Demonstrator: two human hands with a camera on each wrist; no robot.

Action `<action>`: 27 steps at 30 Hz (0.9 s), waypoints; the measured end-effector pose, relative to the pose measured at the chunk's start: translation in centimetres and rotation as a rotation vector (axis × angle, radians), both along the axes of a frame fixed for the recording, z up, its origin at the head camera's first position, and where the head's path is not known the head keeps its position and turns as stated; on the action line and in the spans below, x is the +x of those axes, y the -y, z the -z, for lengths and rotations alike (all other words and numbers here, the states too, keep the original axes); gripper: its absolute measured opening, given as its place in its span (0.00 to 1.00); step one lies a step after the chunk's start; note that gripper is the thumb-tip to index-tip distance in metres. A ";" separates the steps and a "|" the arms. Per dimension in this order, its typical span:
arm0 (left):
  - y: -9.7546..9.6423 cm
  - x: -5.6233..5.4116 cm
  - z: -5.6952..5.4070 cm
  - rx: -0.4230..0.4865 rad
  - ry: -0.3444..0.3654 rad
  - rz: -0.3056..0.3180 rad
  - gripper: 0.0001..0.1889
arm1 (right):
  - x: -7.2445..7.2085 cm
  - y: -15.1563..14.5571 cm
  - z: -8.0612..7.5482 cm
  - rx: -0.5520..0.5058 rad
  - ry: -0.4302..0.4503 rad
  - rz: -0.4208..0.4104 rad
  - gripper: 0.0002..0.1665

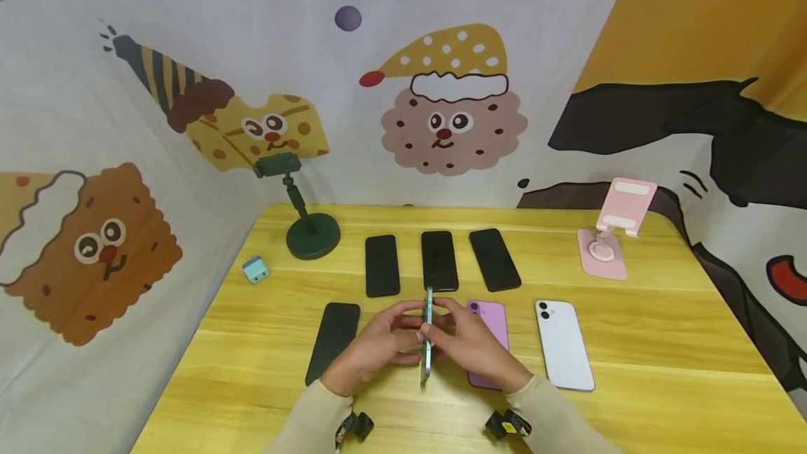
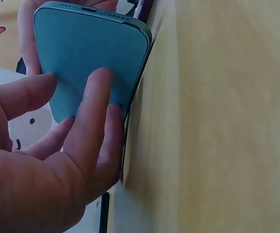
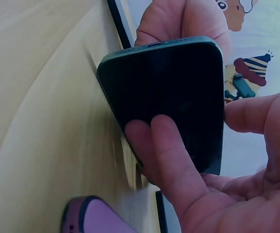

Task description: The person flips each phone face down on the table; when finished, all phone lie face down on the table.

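Observation:
Between my two hands a teal smartphone (image 1: pixel 429 314) stands on its long edge, seen edge-on in the head view. My left hand (image 1: pixel 386 338) holds it from the left, fingers against the plain teal back (image 2: pixel 77 48) and thumb at the upper edge. From the other side my right hand (image 1: pixel 469 342) grips it, two fingertips on the dark screen (image 3: pixel 188 82) and the thumb on the upper edge. The phone's lower long edge is right at the wooden tabletop. A purple phone (image 1: pixel 494 324) lies partly hidden under my right hand and wrist.
Beside my left hand lies a black phone (image 1: pixel 334 335); a white phone (image 1: pixel 564 345) lies at right. Three dark phones (image 1: pixel 382 265) form a row behind. A green phone stand (image 1: pixel 313 235), a pink stand (image 1: pixel 602 251) and a small blue-white block (image 1: pixel 256 270) sit farther out.

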State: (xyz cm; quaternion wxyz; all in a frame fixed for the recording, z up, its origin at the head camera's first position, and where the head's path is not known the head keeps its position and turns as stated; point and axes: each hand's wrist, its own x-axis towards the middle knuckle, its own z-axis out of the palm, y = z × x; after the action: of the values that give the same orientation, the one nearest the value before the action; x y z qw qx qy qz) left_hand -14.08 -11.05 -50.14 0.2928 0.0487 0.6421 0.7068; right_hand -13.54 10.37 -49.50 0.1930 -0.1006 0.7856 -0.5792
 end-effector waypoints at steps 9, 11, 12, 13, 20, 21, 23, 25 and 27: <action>-0.1 0.0 -0.1 -0.073 0.000 0.021 0.29 | 0.1 -0.8 -0.5 -0.083 0.068 -0.001 0.38; -0.1 -0.1 -0.1 -0.086 0.002 0.019 0.29 | 0.1 -0.9 -0.5 -0.075 0.066 0.015 0.37; -0.1 -0.1 -0.1 -0.091 0.003 0.017 0.29 | 0.1 -1.0 -0.5 -0.067 0.060 0.022 0.37; 0.0 -0.1 -0.1 -0.094 0.005 0.014 0.29 | 0.1 -1.1 -0.4 -0.058 0.059 0.031 0.36; 0.1 0.0 0.0 -0.121 0.008 -0.019 0.30 | 0.0 -1.3 -0.3 -0.034 0.044 0.062 0.33; 0.1 -0.1 0.0 -0.124 0.010 -0.026 0.30 | 0.1 -1.3 -0.3 -0.035 0.041 0.064 0.33; 0.1 -0.1 0.1 -0.132 0.012 -0.035 0.30 | 0.1 -1.3 -0.3 -0.044 0.041 0.071 0.33; 0.1 -0.1 0.1 -0.132 0.009 -0.044 0.30 | 0.0 -1.2 -0.3 -0.055 0.044 0.078 0.34; 0.2 -0.1 0.1 -0.124 0.007 -0.049 0.30 | 0.0 -1.2 -0.3 -0.076 0.047 0.077 0.34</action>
State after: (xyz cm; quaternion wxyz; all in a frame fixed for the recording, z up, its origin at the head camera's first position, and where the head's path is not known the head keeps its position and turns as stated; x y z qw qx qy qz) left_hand -14.22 -11.28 -50.24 0.2802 0.0123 0.6845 0.6729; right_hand -13.50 11.55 -49.21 0.1847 -0.0638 0.7617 -0.6178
